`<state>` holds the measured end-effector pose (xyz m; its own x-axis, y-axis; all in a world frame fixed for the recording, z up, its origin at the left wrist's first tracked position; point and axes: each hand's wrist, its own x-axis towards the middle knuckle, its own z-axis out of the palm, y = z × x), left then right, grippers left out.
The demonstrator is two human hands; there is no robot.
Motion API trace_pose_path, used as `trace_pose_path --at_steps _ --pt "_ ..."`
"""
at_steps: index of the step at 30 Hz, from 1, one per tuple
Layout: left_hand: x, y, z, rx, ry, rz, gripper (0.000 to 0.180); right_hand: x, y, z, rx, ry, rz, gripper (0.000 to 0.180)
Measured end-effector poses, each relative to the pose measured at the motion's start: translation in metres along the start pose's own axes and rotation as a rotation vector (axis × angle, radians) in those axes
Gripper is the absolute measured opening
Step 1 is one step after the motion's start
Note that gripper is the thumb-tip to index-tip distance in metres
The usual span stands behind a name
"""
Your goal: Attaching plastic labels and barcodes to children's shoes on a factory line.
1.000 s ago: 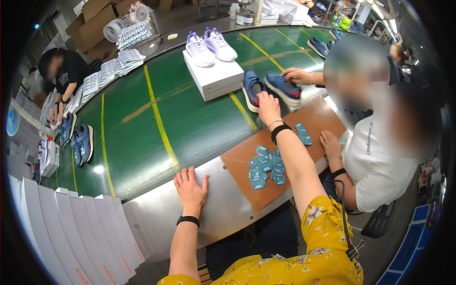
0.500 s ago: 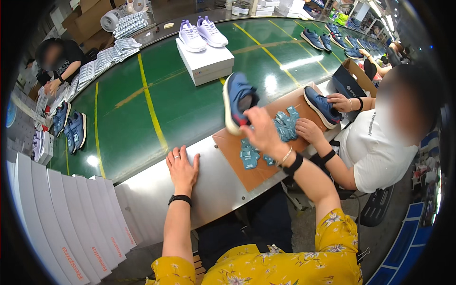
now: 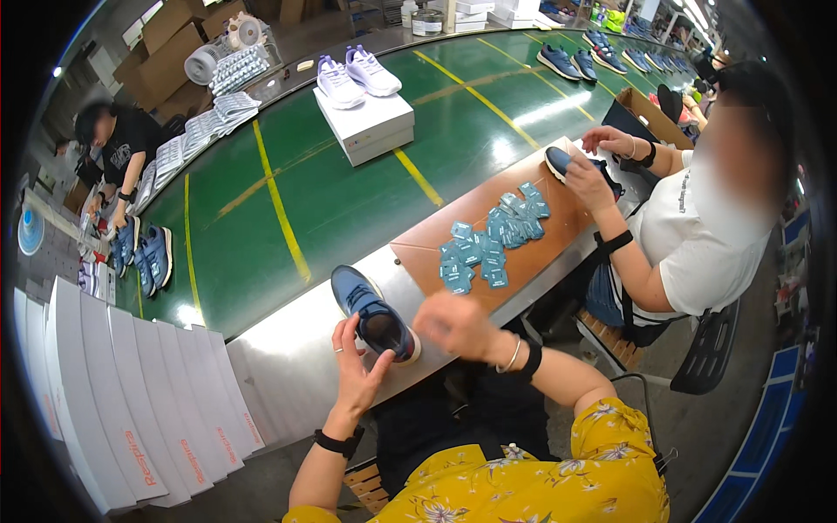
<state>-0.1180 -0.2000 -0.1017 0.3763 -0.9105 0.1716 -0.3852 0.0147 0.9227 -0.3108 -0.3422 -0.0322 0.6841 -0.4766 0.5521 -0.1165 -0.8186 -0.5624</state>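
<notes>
A blue sneaker (image 3: 373,312) lies on the steel table edge (image 3: 279,344) right in front of me, toe pointing away. My left hand (image 3: 356,370) cups its heel from below left, fingers and thumb around it. Blurred by motion, my right hand (image 3: 458,325) hovers with curled fingers just to the right of the heel; whether it touches the shoe is unclear. A brown board (image 3: 453,218) lying further right carries several small blue packets (image 3: 493,240).
A seated person in a white shirt (image 3: 697,235) at my right handles another blue shoe (image 3: 558,161). On the green conveyor (image 3: 253,218) stands a white box (image 3: 366,126) with lilac sneakers (image 3: 357,74). Flat white boxes (image 3: 131,392) are stacked at my left; another person (image 3: 113,144) works far left.
My right hand has carried the blue sneaker from above the brown board down to the steel edge in front of me. My left hand has lifted off the table and taken the heel.
</notes>
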Motion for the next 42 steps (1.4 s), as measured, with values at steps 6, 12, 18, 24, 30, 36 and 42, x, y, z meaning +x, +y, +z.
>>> trace_pose_path --at_steps 6,12,18,24,30,36,42 --pt "0.016 0.001 0.022 -0.145 0.146 -0.107 0.070 0.043 0.136 -0.040 -0.600 0.089 0.300 0.038" --pt "0.026 -0.005 0.031 0.070 0.282 0.008 0.068 0.076 0.169 -0.051 -0.662 -0.114 0.602 0.049" --pt "0.017 0.005 0.021 0.122 0.227 0.029 0.072 0.079 0.165 -0.058 -0.644 -0.196 0.612 0.036" --pt "0.001 0.020 0.029 0.154 0.141 -0.036 0.071 0.065 0.173 -0.070 -0.150 -0.010 0.614 0.024" --pt "0.016 0.047 -0.014 0.107 0.117 0.099 0.056 0.071 0.081 -0.054 0.308 -0.197 0.684 0.020" --pt "0.067 0.087 -0.004 -0.366 -0.019 -0.087 0.031 0.082 0.024 -0.027 0.603 -0.377 0.542 0.017" --pt "0.077 0.060 -0.014 -0.566 0.134 -0.183 0.025 0.091 0.022 -0.005 0.720 -0.177 0.616 0.016"
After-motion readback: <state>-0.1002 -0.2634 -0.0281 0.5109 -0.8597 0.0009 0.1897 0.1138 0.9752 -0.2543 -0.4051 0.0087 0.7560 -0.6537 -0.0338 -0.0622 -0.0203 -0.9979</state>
